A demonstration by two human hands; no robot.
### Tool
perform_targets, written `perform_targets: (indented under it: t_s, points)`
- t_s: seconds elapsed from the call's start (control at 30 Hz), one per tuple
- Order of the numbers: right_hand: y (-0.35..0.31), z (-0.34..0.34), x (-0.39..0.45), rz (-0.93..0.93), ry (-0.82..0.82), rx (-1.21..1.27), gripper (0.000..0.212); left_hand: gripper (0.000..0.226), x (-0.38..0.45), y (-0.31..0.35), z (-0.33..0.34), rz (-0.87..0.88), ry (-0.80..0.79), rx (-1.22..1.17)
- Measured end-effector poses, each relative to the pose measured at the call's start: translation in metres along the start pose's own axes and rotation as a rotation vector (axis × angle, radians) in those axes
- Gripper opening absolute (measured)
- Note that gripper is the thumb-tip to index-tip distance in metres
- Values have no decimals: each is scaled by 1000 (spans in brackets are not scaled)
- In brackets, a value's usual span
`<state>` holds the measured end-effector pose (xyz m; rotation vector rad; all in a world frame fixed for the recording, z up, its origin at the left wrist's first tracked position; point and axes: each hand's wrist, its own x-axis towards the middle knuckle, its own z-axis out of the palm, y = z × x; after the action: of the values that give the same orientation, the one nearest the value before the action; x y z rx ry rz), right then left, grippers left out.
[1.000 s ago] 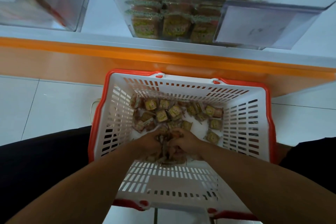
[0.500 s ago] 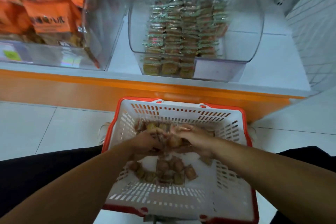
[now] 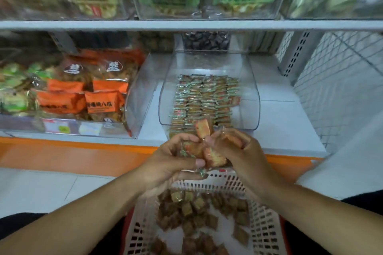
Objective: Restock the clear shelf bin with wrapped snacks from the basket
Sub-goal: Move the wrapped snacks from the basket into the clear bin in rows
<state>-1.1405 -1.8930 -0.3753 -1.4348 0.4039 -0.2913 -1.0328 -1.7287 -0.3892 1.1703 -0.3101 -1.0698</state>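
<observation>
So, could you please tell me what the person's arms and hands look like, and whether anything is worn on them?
Both forearms are bare, with no sleeves in view. The left hand and right hand show no gloves, rings or watch.

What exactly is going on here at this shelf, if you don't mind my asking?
A person is restocking. Both hands, the left hand and the right hand, together hold a bunch of wrapped snacks just above the white basket, which has more of them loose inside. Straight ahead on the shelf sits the clear bin, already holding neat rows of the same snacks with room to spare. The handful has not yet reached the bin.
</observation>
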Motion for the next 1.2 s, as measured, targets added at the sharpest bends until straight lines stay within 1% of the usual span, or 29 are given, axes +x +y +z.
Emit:
perform_targets:
  t_s: [0.07, 0.2, 0.27, 0.33, 0.37, 0.5, 0.6, 0.67, 0.73, 0.77, 0.87, 1.0, 1.07, 1.1, 1.13, 1.2]
  points:
    - [-8, 5, 4, -20, 18, 55, 33, 54, 2, 6, 6, 95, 39, -7]
    - [-17, 8, 20, 49, 37, 175, 35, 65, 17, 18, 14, 220, 127, 39]
    - [-25, 5, 32, 87, 0, 236, 27, 77, 24, 30, 14, 245, 125, 80]
    - [-33, 3, 43, 116, -69, 235, 29, 87, 30, 43, 12, 251, 100, 102]
    - [-36, 2, 49, 122, -96, 211, 31, 87, 32, 49, 10, 255, 72, 114]
    - [-49, -3, 68, 130, -207, 113, 33, 78, 39, 75, 3, 197, -56, 139]
    - [-58, -4, 76, 102, -269, 68, 39, 65, 44, 85, 0, 158, -85, 58]
    - [-60, -3, 79, 68, -259, 50, 37, 55, 49, 86, 2, 149, -73, -7]
    - [-60, -2, 81, 27, -227, 13, 30, 45, 55, 85, 3, 149, -15, -46]
    - [-60, -2, 82, 21, -213, -6, 30, 42, 56, 85, 4, 149, 25, -46]
    - [-60, -4, 88, 44, -197, -75, 45, 35, 59, 84, 4, 139, 99, -8]
    - [-62, -8, 94, 83, -199, -196, 66, 24, 62, 86, 2, 119, 97, 50]
    - [-63, -9, 96, 99, -223, -213, 79, 22, 64, 87, 0, 102, 83, 82]
    - [-64, -9, 97, 104, -242, -201, 83, 19, 65, 87, 0, 89, 77, 94]
    - [-65, -10, 98, 105, -264, -190, 80, 16, 66, 87, -1, 73, 72, 101]
    - [-66, -11, 99, 91, -298, -202, 58, 17, 67, 87, -1, 45, 66, 100]
